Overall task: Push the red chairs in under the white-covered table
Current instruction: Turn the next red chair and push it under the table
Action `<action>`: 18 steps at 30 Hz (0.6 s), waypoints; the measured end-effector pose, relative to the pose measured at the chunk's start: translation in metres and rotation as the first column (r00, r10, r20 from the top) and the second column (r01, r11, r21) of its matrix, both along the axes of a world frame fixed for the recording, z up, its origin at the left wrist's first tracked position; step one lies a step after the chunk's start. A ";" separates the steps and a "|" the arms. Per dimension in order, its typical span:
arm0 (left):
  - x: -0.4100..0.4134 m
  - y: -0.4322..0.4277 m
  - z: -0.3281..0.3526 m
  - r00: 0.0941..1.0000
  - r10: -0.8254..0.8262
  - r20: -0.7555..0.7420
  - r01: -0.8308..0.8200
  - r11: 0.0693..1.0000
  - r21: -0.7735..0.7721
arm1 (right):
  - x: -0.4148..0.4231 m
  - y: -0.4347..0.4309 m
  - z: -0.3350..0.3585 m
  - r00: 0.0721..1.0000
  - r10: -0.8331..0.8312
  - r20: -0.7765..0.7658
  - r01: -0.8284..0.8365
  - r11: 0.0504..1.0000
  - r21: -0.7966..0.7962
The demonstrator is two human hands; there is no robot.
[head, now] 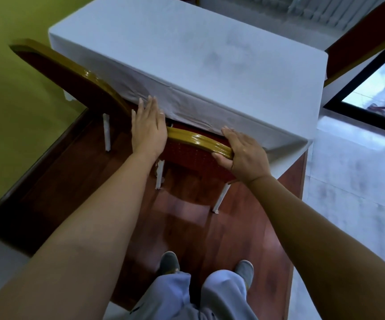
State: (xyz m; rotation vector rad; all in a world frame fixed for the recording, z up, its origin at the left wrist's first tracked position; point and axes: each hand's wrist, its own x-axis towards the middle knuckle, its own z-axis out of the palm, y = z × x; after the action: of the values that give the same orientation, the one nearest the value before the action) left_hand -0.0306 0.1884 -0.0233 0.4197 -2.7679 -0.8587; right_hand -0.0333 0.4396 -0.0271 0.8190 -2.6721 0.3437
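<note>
A red chair with a gold frame (pixel 194 146) stands straight ahead of me, its backrest against the hanging edge of the white-covered table (pixel 187 54) and its seat hidden under the cloth. My left hand (pixel 148 125) lies flat on the left end of the backrest's top rail, fingers straight. My right hand (pixel 242 153) is curled over the rail's right end, thumb under it. A second red chair (pixel 71 75) stands to the left along the same side, its back close to the cloth.
A third red chair back (pixel 362 42) shows at the table's far right. The chairs' white legs (pixel 220 199) rest on a raised wooden platform (pixel 187 227). Pale tiled floor (pixel 348 181) lies to the right, a green wall (pixel 13 88) to the left.
</note>
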 end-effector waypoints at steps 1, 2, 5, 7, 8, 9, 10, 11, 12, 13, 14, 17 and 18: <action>-0.005 0.000 0.000 1.000 -0.002 0.004 0.002 1.000 -0.003 | -0.004 0.000 0.000 1.000 -0.005 0.007 0.005 1.000 0.004; -0.009 -0.001 0.000 1.000 -0.003 0.007 0.003 1.000 -0.009 | -0.008 0.000 0.000 1.000 -0.008 0.025 0.008 1.000 0.007; -0.017 -0.002 0.001 1.000 -0.010 0.022 0.011 1.000 -0.024 | -0.016 -0.002 0.000 0.997 -0.017 0.072 0.016 1.000 0.016; -0.021 -0.003 0.002 0.999 -0.015 0.032 0.016 0.999 -0.030 | -0.019 -0.003 0.001 0.996 -0.023 0.091 0.022 1.000 0.021; -0.023 -0.004 0.002 0.999 -0.017 0.037 0.018 0.999 -0.029 | -0.020 -0.004 0.002 0.994 -0.028 0.105 0.025 0.999 0.032; -0.023 -0.004 0.002 0.999 -0.020 0.039 0.021 0.999 -0.026 | -0.020 -0.004 0.002 0.993 -0.034 0.117 0.029 0.999 0.042; -0.023 -0.004 0.002 0.999 -0.024 0.038 0.025 0.999 -0.024 | -0.020 -0.004 0.003 0.991 -0.042 0.131 0.036 0.998 0.051; -0.023 -0.004 0.002 0.999 -0.028 0.039 0.029 0.999 -0.023 | -0.020 -0.004 0.004 0.988 -0.053 0.144 0.045 0.997 0.058; -0.023 -0.004 0.002 0.999 -0.032 0.043 0.034 0.999 -0.026 | -0.019 -0.005 0.005 0.985 -0.065 0.158 0.055 0.996 0.063; -0.023 -0.004 0.002 0.998 -0.034 0.053 0.036 0.999 -0.028 | -0.017 -0.005 0.006 0.982 -0.076 0.172 0.066 0.996 0.065; -0.023 -0.005 0.003 0.997 -0.036 0.066 0.038 0.999 -0.034 | -0.016 -0.005 0.007 0.978 -0.090 0.187 0.079 0.995 0.064; -0.019 -0.002 0.007 0.994 -0.062 0.090 0.067 0.996 -0.058 | -0.007 -0.005 0.010 0.966 -0.136 0.220 0.129 0.991 0.046; -0.016 0.000 0.008 0.993 -0.084 0.079 0.090 0.993 -0.073 | -0.004 -0.006 0.010 0.962 -0.150 0.229 0.146 0.989 0.034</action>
State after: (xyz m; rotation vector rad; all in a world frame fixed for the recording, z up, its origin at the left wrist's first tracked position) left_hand -0.0463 0.1884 -0.0150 0.3272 -2.8972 -0.7682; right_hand -0.0369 0.4334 -0.0173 0.6105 -2.9350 0.4011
